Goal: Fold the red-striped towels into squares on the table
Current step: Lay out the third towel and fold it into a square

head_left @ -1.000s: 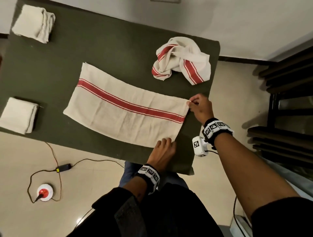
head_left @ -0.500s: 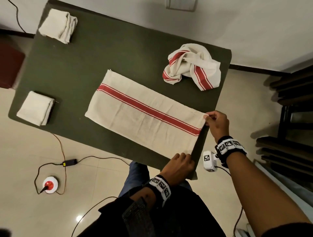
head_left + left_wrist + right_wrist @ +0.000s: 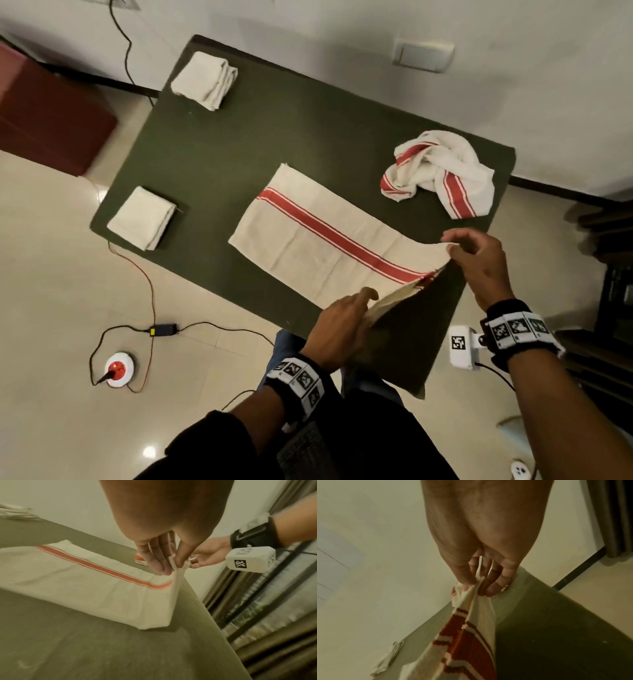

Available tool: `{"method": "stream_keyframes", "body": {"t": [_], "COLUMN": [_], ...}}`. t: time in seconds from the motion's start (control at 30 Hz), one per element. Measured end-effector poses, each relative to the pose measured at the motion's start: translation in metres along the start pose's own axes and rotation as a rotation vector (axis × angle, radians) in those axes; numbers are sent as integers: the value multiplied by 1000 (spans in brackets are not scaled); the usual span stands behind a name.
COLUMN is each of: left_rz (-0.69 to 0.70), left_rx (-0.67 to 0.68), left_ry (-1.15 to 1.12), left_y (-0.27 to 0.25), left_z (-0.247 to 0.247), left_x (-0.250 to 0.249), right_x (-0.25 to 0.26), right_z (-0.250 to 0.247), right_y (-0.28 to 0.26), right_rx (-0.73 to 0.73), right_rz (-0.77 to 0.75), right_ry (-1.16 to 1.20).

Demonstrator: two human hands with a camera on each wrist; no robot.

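Left hand (image 3: 337, 334) pinches the near right corner of the flat striped towel (image 3: 308, 236), thumb against straight fingers (image 3: 157, 561), corner raised off the table (image 3: 274, 137). Wristbands carry black-and-white square codes, no readable writing. Right hand (image 3: 479, 263), beyond that grip, pinches the far right corner, lifted near the table's right edge. Bare tabletop lies left of both grips; the crumpled striped towel (image 3: 442, 171) lies beyond the right hand
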State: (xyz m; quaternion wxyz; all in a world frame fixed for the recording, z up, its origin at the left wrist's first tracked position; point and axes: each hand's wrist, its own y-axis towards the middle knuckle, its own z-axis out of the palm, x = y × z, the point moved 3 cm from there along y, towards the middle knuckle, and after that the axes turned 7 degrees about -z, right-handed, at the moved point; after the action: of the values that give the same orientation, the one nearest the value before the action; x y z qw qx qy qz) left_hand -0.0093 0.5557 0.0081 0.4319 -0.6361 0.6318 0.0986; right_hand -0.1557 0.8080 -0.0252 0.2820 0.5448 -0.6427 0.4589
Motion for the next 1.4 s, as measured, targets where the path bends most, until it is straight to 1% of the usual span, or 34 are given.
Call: {"method": "stream_keyframes", "body": {"t": [0.07, 0.17, 0.2, 0.3, 0.37, 0.4, 0.5, 0.57, 0.67, 0.77, 0.83, 0.93, 1.0, 1.07, 1.2, 1.4], "left_rz": [-81, -208, -262, -333, -396, -429, -500, -535, -588, -624, -636, -646, -648, -647, -638, -581], "left_rx": [-96, -247, -289, -364, -412, -427, -446, -429, -393, -367, -369, -354, -341, -333, -328, -321], "left_ry": [-101, -189, -224, -236, -271, -279, -278, -266, -280, -311, -309, -271, -225, -219, -188, -101], "left_y": [0, 2, 4, 2, 4, 5, 13, 21, 36, 47, 52, 56, 58, 59, 58, 56], "left_z": [-24, -54, -71, -85, -105, -114, -140, -152, -165, -174, -179, -180, -180, -180, -177, -167], "left_x": [23, 62, 91, 116, 158, 178, 220, 239, 253, 261, 264, 267, 270, 272, 272, 266], "right_x": [25, 62, 76, 101, 120, 130, 145, 153, 162, 164, 162, 161, 161, 164, 163, 162], "right_z": [18, 49, 76, 103, 152, 178, 236, 267, 298, 317, 327, 336, 340, 343, 349, 348], "right_y": [10, 30, 45, 66, 87, 97, 124, 138, 159, 178, 186, 190, 190, 190, 190, 187], "right_rx": [50, 212, 280, 418, 492, 517, 570, 593, 583, 533, 540, 533, 526, 540, 616, 621], "right_rz": [-18, -33, -60, -233, -299, -321, -364, -421, -434, -426, -415, -410, -416, -439, -511, -522], "right_ry": [59, 124, 90, -109, -242, -291, -326, -375, -414, -490, -553, -670, -696, -706, -752, -811]}}
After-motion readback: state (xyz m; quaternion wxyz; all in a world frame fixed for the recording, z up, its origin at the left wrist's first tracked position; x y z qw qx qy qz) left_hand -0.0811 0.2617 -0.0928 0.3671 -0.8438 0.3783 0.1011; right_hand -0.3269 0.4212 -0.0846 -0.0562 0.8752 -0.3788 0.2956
